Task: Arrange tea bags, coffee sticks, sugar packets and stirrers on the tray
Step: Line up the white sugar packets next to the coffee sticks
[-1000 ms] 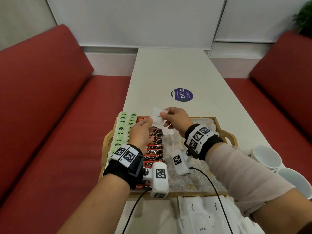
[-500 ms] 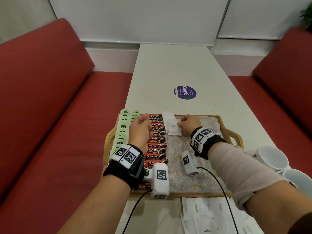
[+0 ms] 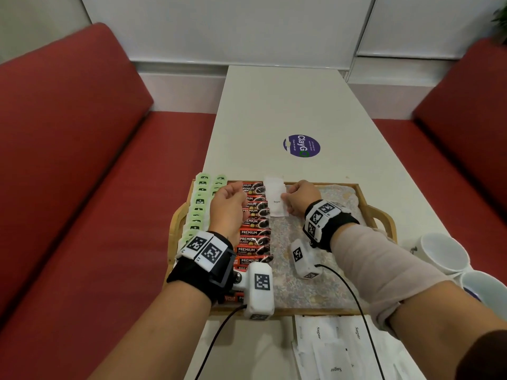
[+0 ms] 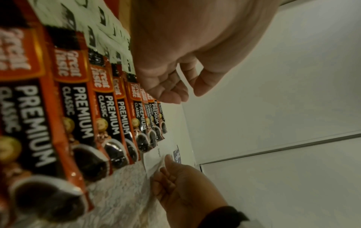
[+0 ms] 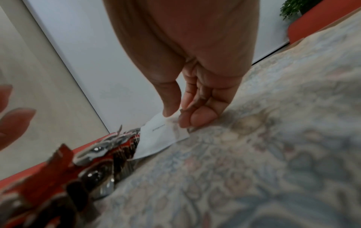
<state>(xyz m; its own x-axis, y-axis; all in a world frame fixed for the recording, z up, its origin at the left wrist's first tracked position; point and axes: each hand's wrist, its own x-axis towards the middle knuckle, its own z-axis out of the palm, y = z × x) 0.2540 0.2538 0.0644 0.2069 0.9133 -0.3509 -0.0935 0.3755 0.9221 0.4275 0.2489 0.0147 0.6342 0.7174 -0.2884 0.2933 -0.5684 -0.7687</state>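
On the wooden tray [image 3: 366, 207] lie two columns of green tea bags [image 3: 201, 198] at the left and a column of red coffee sticks [image 3: 253, 237] beside them. A white sugar packet [image 3: 277, 205] lies right of the sticks, overlapping another white packet [image 3: 273, 183] at the tray's far rim. My right hand [image 3: 286, 201] pinches the near packet's right edge; the right wrist view shows thumb and fingers on the packet [image 5: 160, 135], which rests on the floral liner [image 5: 254, 154]. My left hand [image 3: 229, 207] hovers over the sticks [image 4: 82, 115], fingers loosely curled, holding nothing.
Several loose sugar packets [image 3: 329, 346] lie on the white table in front of the tray. Two white cups [image 3: 441, 252] stand at the right. A purple sticker [image 3: 301, 146] marks the table beyond the tray. Red benches flank both sides.
Both hands held the sugar packet above the tray a second ago. The left hand let go and drew back over the sticks. The right hand lowered the packet onto the liner.
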